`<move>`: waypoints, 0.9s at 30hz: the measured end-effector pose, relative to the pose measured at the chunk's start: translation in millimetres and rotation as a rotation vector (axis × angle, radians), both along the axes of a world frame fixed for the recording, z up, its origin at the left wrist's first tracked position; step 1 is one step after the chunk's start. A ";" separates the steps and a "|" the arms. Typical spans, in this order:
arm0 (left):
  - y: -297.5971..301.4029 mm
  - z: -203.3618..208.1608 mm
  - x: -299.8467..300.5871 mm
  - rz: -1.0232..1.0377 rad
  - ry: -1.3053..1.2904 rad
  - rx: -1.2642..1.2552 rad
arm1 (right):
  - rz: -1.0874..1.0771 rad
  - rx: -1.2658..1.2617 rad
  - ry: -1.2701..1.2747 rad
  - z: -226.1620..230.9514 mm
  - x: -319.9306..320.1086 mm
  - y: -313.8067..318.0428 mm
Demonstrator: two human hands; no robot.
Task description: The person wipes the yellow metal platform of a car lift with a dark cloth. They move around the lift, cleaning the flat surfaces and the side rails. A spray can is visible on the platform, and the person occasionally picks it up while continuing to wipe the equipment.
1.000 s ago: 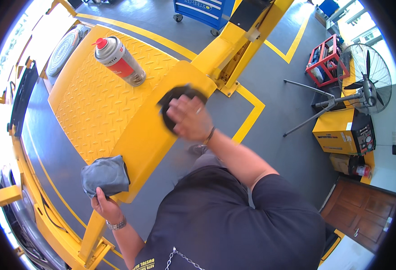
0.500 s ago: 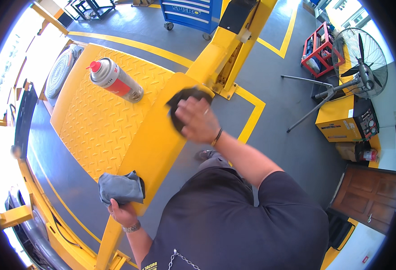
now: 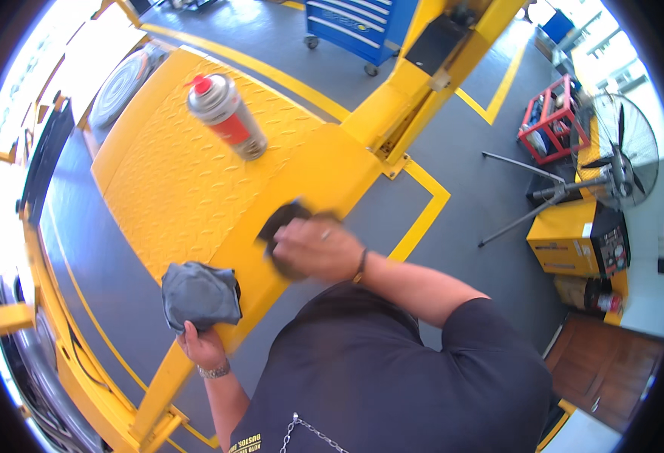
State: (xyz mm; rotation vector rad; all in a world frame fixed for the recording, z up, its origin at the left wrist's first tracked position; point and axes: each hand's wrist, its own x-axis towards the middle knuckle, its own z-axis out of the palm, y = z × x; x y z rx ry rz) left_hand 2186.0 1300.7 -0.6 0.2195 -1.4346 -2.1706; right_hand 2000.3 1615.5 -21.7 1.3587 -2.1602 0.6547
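My right hand (image 3: pixel 321 248) presses a dark rag (image 3: pixel 277 226) onto the smooth yellow edge strip (image 3: pixel 330 162) of a raised metal ramp; both hand and rag are slightly blurred. Its fingers are closed over the rag. At the strip's near end, my left hand (image 3: pixel 203 349) grips a folded grey-blue cloth (image 3: pixel 200 298) from below, thumb against its side. The cloth hides most of the left fingers. A spray can (image 3: pixel 228 119) with a red cap and a silver and red body stands upright on the ramp's diamond-patterned plate (image 3: pixel 169 162), beyond both hands.
A yellow post (image 3: pixel 400 98) rises at the ramp's far right end. Beyond it stands a blue tool cabinet (image 3: pixel 351 26) on wheels. To the right are a large fan (image 3: pixel 619 155) on splayed legs, a red frame cart (image 3: pixel 551 121) and a yellow machine (image 3: pixel 570 241).
My right hand and the dark rag have slid along the yellow strip toward me, nearer the left hand. My left hand still holds the grey-blue cloth. The whole view has shifted somewhat.
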 end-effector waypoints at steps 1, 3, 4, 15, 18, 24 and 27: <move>-1.1 0.7 5.3 0.026 0.028 0.016 | -0.004 -0.035 -0.149 9.4 -23.5 18.0; -4.3 12.0 14.4 0.065 0.101 0.041 | -0.203 0.101 -0.115 32.5 -74.2 58.2; -3.0 24.0 18.9 0.077 0.151 0.057 | -0.281 0.122 -0.105 37.1 -90.2 77.3; -9.2 54.8 183.0 0.655 0.322 0.186 | 0.267 0.380 -0.200 45.4 88.7 -131.8; 6.6 62.4 194.7 0.694 0.340 0.257 | 0.373 0.431 -0.117 43.2 121.8 -186.6; 19.6 71.1 214.7 1.102 0.311 0.583 | 0.458 0.442 -0.204 54.9 98.3 -165.8; 29.6 56.0 244.9 1.150 0.407 0.712 | 0.353 0.533 -0.143 57.8 67.6 -122.1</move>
